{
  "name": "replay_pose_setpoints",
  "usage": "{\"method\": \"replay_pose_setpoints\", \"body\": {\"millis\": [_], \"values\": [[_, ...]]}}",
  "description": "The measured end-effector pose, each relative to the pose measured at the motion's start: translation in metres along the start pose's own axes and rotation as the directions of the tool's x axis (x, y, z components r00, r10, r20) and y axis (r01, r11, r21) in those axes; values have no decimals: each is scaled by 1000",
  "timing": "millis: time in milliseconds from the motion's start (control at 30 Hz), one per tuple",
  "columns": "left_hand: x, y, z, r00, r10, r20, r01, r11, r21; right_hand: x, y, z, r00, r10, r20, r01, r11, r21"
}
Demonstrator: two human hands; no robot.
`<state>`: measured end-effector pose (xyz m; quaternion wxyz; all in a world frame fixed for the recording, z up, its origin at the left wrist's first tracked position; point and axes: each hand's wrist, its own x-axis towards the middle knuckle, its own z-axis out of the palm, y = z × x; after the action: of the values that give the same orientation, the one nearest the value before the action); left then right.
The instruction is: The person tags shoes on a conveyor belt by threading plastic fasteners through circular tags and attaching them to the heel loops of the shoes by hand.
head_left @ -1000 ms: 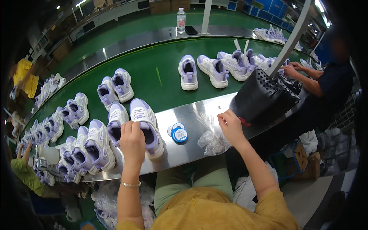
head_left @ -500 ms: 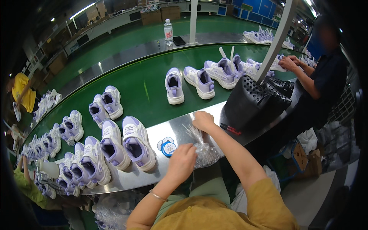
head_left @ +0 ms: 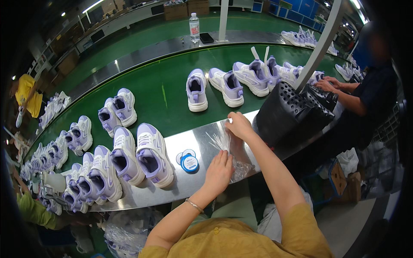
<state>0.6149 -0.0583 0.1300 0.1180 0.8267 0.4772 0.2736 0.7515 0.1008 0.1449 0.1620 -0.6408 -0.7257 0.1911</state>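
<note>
On the metal ledge before me lies a clear plastic bag [head_left: 241,170] with a fan of thin white plastic strands [head_left: 220,141] sticking out of its far end. My left hand [head_left: 218,173] rests at the bag's left side, fingers closed against it near the strands; its thumb is hidden. Just beyond the strands, my right hand [head_left: 239,124] is closed in a pinch; anything between its fingertips is too small to make out. Left of the bag sits a round blue-rimmed tub [head_left: 189,163] with a white label, and small round discs [head_left: 188,153] lie behind it.
White-and-lilac sneakers [head_left: 154,155] line the ledge at left; more sneakers [head_left: 197,90] stand on the green belt [head_left: 159,103]. A black perforated holder [head_left: 279,114] is at right, beside a co-worker [head_left: 372,86] handling shoes. A water bottle [head_left: 194,28] and phone [head_left: 206,38] stand beyond.
My left hand has moved right and away from me, up to the strands. My right hand has shifted slightly right and farther away. The bag lies flatter, and the view has shifted slightly.
</note>
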Motion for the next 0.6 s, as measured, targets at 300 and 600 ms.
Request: {"method": "replay_pose_setpoints", "body": {"millis": [300, 600], "values": [[14, -9, 10, 999, -54, 0, 54, 997, 46, 41, -1, 25, 992, -74, 106, 73, 997, 9], [3, 5, 3, 999, -22, -28, 21, 998, -52, -9, -42, -46, 909, 163, -383, 326, 294, 899]]}}
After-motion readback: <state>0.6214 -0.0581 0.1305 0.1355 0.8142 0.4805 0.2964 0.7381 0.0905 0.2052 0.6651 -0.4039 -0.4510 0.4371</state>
